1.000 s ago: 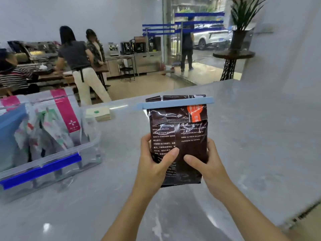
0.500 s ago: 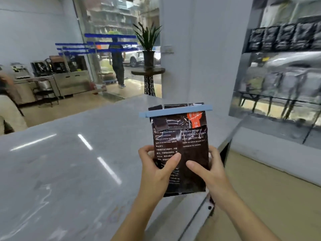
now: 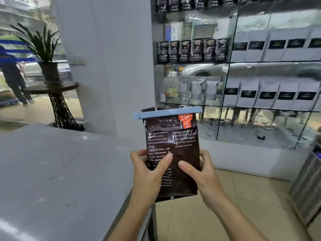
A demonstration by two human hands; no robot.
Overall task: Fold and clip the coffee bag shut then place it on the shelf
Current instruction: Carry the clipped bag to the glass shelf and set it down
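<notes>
I hold a dark brown coffee bag (image 3: 180,145) upright in front of me, just past the counter's right edge. Its top is folded over and a long light-blue clip (image 3: 167,113) runs across the fold, sticking out on both sides. My left hand (image 3: 150,173) grips the bag's lower left side, thumb across the front. On the lower right side my right hand (image 3: 199,171) does the same. Glass shelves (image 3: 225,62) with rows of dark and white coffee bags fill the wall ahead on the right.
A grey marble counter (image 3: 60,171) lies at the left. A white pillar (image 3: 112,58) stands behind it. A potted plant (image 3: 45,54) sits on a small round table at the far left, with a person walking beyond. A metal appliance (image 3: 307,185) stands at the right on the tiled floor.
The view has swung right, from the counter with the plastic bin to the glass shelves. Both hands keep the same hold on the clipped bag, which is now nearer the shelves.
</notes>
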